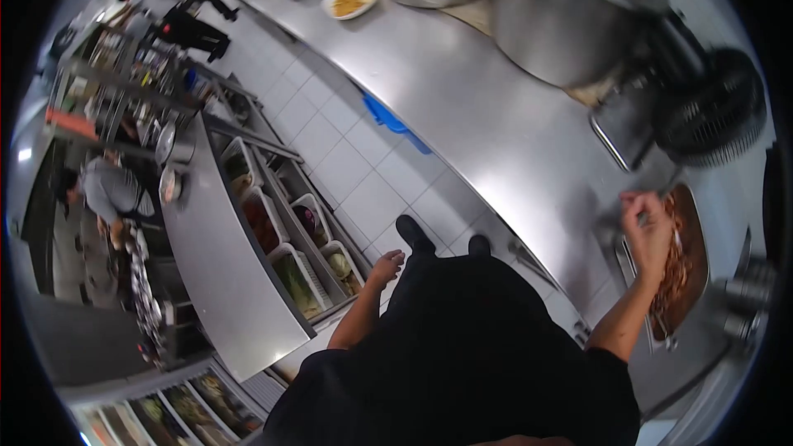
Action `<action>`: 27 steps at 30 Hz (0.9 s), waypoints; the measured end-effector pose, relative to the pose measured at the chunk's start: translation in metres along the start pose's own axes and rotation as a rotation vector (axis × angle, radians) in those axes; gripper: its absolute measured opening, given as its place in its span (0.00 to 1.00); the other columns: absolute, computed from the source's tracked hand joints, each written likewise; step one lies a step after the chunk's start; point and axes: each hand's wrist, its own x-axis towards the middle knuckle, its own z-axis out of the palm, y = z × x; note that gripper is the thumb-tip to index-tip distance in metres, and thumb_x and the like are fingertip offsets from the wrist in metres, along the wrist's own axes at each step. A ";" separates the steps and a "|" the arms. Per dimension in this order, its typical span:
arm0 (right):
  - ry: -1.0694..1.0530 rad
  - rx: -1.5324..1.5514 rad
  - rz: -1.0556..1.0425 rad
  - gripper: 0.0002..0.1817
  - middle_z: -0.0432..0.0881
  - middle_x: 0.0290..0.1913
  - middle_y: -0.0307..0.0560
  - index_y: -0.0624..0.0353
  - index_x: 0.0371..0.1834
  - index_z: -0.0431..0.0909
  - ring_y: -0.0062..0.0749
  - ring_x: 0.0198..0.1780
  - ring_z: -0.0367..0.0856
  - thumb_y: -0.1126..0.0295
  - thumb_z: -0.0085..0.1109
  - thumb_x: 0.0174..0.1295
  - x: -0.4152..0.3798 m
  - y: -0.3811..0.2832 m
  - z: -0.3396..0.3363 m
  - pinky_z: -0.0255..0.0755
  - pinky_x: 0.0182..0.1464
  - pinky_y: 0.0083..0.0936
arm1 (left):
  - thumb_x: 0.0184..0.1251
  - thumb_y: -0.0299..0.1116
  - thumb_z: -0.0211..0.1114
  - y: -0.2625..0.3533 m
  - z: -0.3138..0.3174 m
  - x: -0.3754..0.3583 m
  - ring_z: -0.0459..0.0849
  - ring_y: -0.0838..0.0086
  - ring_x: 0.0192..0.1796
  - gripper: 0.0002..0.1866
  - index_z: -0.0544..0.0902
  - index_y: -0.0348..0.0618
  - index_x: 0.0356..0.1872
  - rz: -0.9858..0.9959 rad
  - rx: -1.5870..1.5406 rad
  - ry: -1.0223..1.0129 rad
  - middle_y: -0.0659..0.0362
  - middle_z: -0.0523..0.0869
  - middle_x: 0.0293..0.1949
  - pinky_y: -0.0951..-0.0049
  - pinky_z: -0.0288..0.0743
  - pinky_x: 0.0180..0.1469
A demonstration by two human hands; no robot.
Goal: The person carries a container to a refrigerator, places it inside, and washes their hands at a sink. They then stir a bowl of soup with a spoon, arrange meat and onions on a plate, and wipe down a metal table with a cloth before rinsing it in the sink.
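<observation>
My right hand [648, 227] is over the near-left edge of a metal tray [705, 235] at the right end of the steel counter. Its fingers are curled together in a pinch, and blur hides what they hold, if anything. Brown pieces of food [679, 268] lie in reddish-brown sauce in the tray. A greyish, blurred shape shows just beyond the fingertips. My left hand [387, 267] hangs low beside my dark apron, above the floor, with its fingers loosely curled and nothing visible in them. It touches neither counter.
Along the steel counter [462, 107] stand a large lidded pot [562, 25], a black fan [710, 107] and a white dish of yellow food [351, 1]. Left of the tiled aisle, food bins [297, 281] sit beside another counter [223, 272]. A person [120, 190] works beyond; others stand farther back.
</observation>
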 end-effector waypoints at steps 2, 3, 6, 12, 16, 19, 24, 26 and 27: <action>-0.160 -0.176 -0.017 0.19 0.85 0.52 0.57 0.56 0.55 0.80 0.44 0.50 0.84 0.69 0.67 0.61 0.020 -0.048 0.039 0.76 0.53 0.30 | 0.69 0.51 0.63 -0.003 -0.012 0.009 0.78 0.74 0.40 0.30 0.76 0.44 0.66 0.000 0.019 0.006 0.60 0.84 0.44 0.73 0.74 0.34; -0.210 -0.179 -0.032 0.23 0.83 0.55 0.58 0.54 0.61 0.78 0.49 0.53 0.83 0.67 0.67 0.61 0.027 -0.064 0.063 0.76 0.55 0.32 | 0.69 0.51 0.63 -0.010 -0.020 0.016 0.78 0.74 0.39 0.30 0.76 0.44 0.66 0.019 -0.007 -0.001 0.59 0.84 0.45 0.73 0.74 0.33; -0.438 -0.238 -0.032 0.31 0.79 0.61 0.60 0.55 0.67 0.73 0.55 0.61 0.78 0.59 0.66 0.62 0.048 -0.102 0.136 0.72 0.62 0.37 | 0.69 0.50 0.63 -0.033 -0.058 0.039 0.81 0.73 0.38 0.29 0.77 0.44 0.65 0.068 -0.026 0.049 0.57 0.86 0.44 0.71 0.76 0.34; -0.690 -0.357 -0.386 0.35 0.71 0.68 0.61 0.66 0.67 0.70 0.53 0.72 0.66 0.54 0.63 0.63 0.099 -0.161 0.289 0.62 0.71 0.39 | 0.68 0.51 0.63 -0.074 -0.145 0.070 0.83 0.59 0.58 0.31 0.77 0.39 0.64 0.121 0.051 0.165 0.47 0.85 0.55 0.64 0.74 0.61; -0.533 -0.451 -0.411 0.35 0.71 0.69 0.62 0.65 0.68 0.68 0.53 0.71 0.67 0.56 0.64 0.62 0.140 -0.187 0.374 0.62 0.72 0.39 | 0.69 0.51 0.62 -0.036 -0.199 0.072 0.81 0.55 0.62 0.32 0.76 0.38 0.65 0.213 0.098 0.232 0.42 0.84 0.57 0.63 0.71 0.65; -0.508 -0.604 -0.419 0.36 0.72 0.69 0.61 0.59 0.73 0.64 0.52 0.71 0.68 0.55 0.63 0.64 0.157 -0.206 0.429 0.63 0.71 0.38 | 0.69 0.51 0.61 0.036 -0.227 0.025 0.82 0.56 0.60 0.31 0.75 0.41 0.66 0.277 0.134 0.303 0.42 0.84 0.55 0.64 0.72 0.63; -0.981 0.070 -0.318 0.33 0.84 0.51 0.59 0.50 0.72 0.68 0.49 0.51 0.84 0.55 0.62 0.64 0.151 -0.295 0.477 0.75 0.55 0.35 | 0.70 0.49 0.61 0.079 -0.257 0.000 0.84 0.61 0.58 0.30 0.74 0.40 0.67 0.330 0.023 0.402 0.43 0.84 0.55 0.67 0.73 0.62; -1.019 0.055 -0.399 0.29 0.86 0.48 0.59 0.49 0.69 0.72 0.49 0.46 0.85 0.55 0.62 0.64 0.151 -0.306 0.495 0.76 0.52 0.36 | 0.71 0.49 0.61 0.052 -0.263 0.024 0.83 0.60 0.60 0.31 0.73 0.39 0.68 0.348 -0.016 0.355 0.43 0.84 0.56 0.66 0.72 0.63; -1.009 0.027 -0.420 0.28 0.86 0.47 0.59 0.50 0.66 0.75 0.49 0.47 0.85 0.54 0.61 0.64 0.154 -0.302 0.508 0.76 0.52 0.37 | 0.71 0.48 0.61 0.048 -0.264 0.026 0.83 0.60 0.60 0.31 0.73 0.39 0.68 0.317 -0.004 0.330 0.43 0.84 0.56 0.66 0.72 0.63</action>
